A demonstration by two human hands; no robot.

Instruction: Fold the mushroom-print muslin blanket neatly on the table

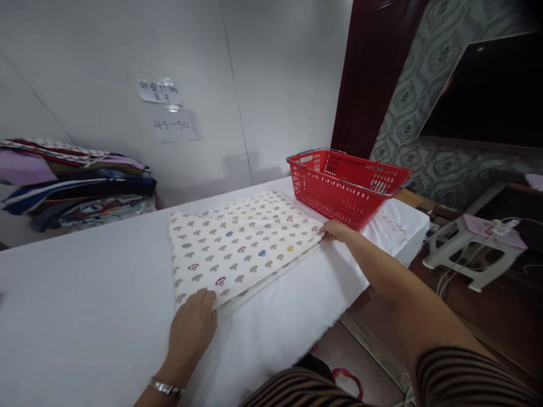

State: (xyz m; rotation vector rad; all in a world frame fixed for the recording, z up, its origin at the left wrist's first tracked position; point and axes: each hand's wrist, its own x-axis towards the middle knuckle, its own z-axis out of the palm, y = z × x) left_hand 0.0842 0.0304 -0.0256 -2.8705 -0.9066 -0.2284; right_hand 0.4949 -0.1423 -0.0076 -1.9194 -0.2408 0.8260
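Note:
A folded white cloth with small mushroom prints (pixel 241 243) lies flat on the white table (pixel 85 305). My left hand (pixel 193 328) rests on the cloth's near left corner, fingers curled down over the edge. At the cloth's near right corner, my right hand (pixel 337 230) pinches the edge, just in front of the red basket (pixel 345 183). Both hands grip the cloth's near edge.
The red plastic basket stands at the table's far right end. A stack of folded fabrics (pixel 76 183) lies at the far left against the white wall, which bears two paper notes (pixel 169 110). A white stool (pixel 475 249) with cables stands on the floor to the right.

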